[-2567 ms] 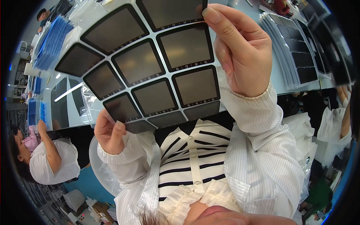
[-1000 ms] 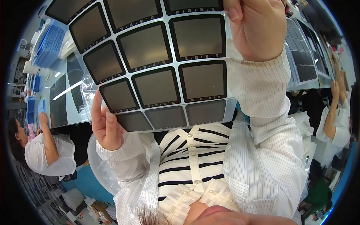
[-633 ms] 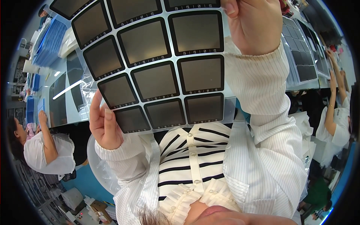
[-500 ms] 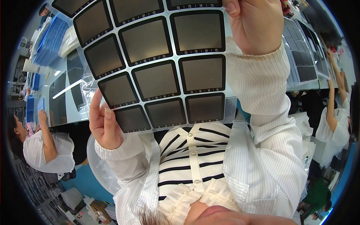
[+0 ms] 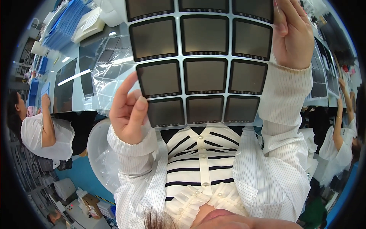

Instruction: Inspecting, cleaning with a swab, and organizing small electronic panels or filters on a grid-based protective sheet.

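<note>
Between my two hands I hold up a clear sheet of dark rectangular panels, black-bordered and set in rows with pale gaps between them. My left hand pinches its left edge low down, thumb in front. At the upper right edge, my right hand grips the sheet with the thumb on the near face. The top of the sheet runs out of the picture. Behind its left side, a crinkled clear plastic sheet lies on the glossy table.
A stack of blue sheets stands at the far left, beside a white pack. More panel sheets lie on the right. A white bin with clear plastic stands by my left arm. Co-workers sit on both sides.
The sheet has shifted right and turned from a tilt to nearly level. Both hands have moved right with it, still holding it; the right one is also lower.
</note>
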Action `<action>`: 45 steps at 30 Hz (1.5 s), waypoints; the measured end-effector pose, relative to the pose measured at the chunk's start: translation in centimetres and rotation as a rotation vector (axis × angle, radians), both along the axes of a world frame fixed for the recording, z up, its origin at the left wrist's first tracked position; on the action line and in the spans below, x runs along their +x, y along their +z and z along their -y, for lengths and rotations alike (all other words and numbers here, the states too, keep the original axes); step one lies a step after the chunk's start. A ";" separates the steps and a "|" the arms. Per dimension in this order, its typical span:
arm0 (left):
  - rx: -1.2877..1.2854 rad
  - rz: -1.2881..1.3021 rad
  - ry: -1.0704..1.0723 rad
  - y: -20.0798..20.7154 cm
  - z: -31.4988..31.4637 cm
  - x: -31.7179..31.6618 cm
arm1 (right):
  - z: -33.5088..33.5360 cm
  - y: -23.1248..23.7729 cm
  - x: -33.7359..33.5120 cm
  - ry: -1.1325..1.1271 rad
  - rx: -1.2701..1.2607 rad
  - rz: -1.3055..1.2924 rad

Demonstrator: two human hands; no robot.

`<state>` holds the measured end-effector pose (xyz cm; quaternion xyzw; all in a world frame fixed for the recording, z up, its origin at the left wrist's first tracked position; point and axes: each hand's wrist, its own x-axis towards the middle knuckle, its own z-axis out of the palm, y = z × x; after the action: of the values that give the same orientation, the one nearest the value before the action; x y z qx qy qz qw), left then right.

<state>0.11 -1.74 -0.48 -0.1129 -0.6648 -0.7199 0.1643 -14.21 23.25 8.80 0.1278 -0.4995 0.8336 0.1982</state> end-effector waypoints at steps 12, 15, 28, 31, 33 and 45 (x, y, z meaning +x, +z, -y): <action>-0.342 0.249 -0.007 -3.7 -0.2 -0.6 | -2.1 -6.1 -3.0 0.143 0.593 0.298; -0.461 0.317 0.036 -3.5 -0.1 -1.0 | -1.9 -8.6 -4.5 0.188 0.742 0.398; -1.475 0.310 0.375 -6.6 10.8 -1.9 | -2.6 -9.7 -2.0 0.410 0.774 0.610; -1.480 0.420 0.472 -7.3 14.1 -2.3 | -3.3 -9.8 2.0 0.474 0.710 0.668; -1.439 0.422 0.487 -7.4 14.8 -3.4 | -4.2 -9.5 4.6 0.497 0.745 0.709; -0.873 0.025 0.234 -2.5 -1.2 -4.4 | -4.5 -10.9 9.4 0.678 0.696 0.664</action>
<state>-4.34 -0.57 -3.03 -0.0872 -0.9164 -0.3499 0.1735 -4.77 27.76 -2.15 0.0702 -0.7103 0.6328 -0.3002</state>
